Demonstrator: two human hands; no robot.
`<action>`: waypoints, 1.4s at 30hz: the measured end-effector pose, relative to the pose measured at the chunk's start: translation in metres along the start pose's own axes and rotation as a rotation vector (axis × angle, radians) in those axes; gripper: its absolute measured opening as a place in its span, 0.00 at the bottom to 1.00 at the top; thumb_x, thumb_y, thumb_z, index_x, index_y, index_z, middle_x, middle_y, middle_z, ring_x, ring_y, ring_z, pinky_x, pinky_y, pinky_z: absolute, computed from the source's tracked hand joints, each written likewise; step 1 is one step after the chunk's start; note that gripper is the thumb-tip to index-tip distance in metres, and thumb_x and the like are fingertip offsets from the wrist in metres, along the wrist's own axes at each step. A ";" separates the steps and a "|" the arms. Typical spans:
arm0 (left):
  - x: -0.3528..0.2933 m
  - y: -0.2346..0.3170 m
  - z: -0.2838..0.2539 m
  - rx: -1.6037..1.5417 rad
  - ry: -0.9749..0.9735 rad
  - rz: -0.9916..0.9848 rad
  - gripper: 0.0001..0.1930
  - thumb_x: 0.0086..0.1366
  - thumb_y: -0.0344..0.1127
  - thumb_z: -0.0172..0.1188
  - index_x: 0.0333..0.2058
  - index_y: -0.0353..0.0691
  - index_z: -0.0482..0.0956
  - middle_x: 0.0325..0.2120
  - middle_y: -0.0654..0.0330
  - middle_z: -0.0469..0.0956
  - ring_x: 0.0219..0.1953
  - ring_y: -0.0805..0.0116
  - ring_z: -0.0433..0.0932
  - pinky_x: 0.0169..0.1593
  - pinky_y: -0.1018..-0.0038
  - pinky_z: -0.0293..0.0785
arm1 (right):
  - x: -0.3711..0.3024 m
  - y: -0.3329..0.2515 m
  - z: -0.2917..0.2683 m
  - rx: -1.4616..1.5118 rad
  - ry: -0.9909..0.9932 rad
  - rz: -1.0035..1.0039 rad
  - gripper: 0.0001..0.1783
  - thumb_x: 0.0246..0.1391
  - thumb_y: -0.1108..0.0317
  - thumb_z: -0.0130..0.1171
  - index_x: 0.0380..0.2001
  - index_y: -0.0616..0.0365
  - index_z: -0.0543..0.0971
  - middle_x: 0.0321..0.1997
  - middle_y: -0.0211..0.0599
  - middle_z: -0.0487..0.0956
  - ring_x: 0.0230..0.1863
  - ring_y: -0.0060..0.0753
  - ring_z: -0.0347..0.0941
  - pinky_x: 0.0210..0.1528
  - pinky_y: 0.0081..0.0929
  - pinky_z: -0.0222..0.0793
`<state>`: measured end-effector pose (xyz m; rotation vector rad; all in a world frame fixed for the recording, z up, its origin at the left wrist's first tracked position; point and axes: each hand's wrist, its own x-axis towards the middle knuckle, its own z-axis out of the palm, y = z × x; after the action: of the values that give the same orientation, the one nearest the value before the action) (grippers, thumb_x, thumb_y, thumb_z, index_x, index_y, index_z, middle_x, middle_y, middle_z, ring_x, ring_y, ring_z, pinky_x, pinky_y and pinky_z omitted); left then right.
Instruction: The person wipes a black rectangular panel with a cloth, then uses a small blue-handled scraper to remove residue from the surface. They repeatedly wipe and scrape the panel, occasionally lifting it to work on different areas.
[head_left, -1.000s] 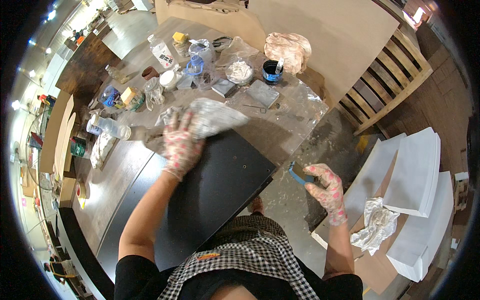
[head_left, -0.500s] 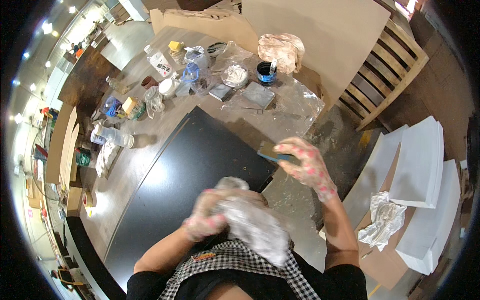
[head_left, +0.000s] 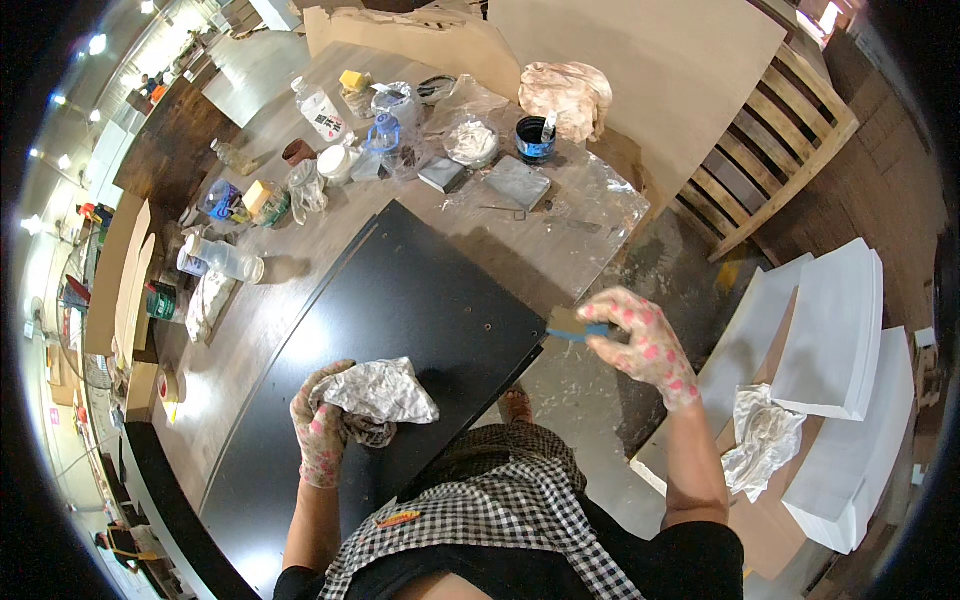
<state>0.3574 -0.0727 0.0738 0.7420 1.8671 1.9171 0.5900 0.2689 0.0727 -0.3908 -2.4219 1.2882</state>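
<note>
My left hand [head_left: 322, 425], in a whitish glove with pink dots, grips a crumpled white rag [head_left: 380, 388] with a darker, soiled underside. The rag is over a glossy black panel [head_left: 440, 285] that lies on the table. In a matching glove, my right hand [head_left: 645, 345] is raised past the panel's right corner. Pinched between its thumb and fingers is a thin flat scraper [head_left: 572, 328] with a blue edge, pointing left toward that corner. Part of the scraper is hidden by the fingers.
Beyond the panel, the table [head_left: 290, 255] bears a bowl of white paste [head_left: 471, 143], a dark tub [head_left: 535, 142], grey blocks [head_left: 518, 186], bottles and jars. A wooden slatted rack [head_left: 765, 150] stands at far right. Nearer are white curved panels [head_left: 830, 330] and another crumpled cloth [head_left: 762, 440].
My left hand has swung the rag left and away from my body, over the black panel. My right hand, still holding the scraper, has shifted slightly right and nearer.
</note>
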 end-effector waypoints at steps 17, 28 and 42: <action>-0.032 -0.012 -0.076 -0.150 0.161 -0.016 0.25 0.59 0.41 0.57 0.49 0.25 0.73 0.42 0.52 0.78 0.44 0.65 0.78 0.51 0.71 0.73 | -0.069 -0.028 0.121 -0.290 0.550 -0.180 0.29 0.43 0.70 0.69 0.52 0.48 0.74 0.49 0.43 0.75 0.45 0.47 0.76 0.44 0.38 0.76; -0.104 -0.022 -0.212 0.059 0.254 0.102 0.24 0.60 0.40 0.57 0.49 0.27 0.74 0.43 0.52 0.78 0.45 0.63 0.78 0.52 0.68 0.73 | -0.136 -0.089 0.233 -0.188 0.389 -0.159 0.27 0.44 0.69 0.69 0.51 0.45 0.75 0.49 0.40 0.75 0.46 0.44 0.77 0.45 0.37 0.78; -0.110 -0.049 -0.234 0.107 0.213 0.168 0.22 0.60 0.36 0.52 0.51 0.29 0.73 0.46 0.52 0.77 0.48 0.63 0.76 0.54 0.69 0.70 | -0.135 -0.134 0.272 -0.081 0.253 -0.265 0.32 0.42 0.69 0.69 0.54 0.47 0.73 0.47 0.40 0.74 0.48 0.46 0.74 0.47 0.38 0.75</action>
<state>0.3006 -0.3235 0.0156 0.7755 2.1097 2.0838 0.5807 -0.0583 0.0199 -0.2286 -2.2280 0.9684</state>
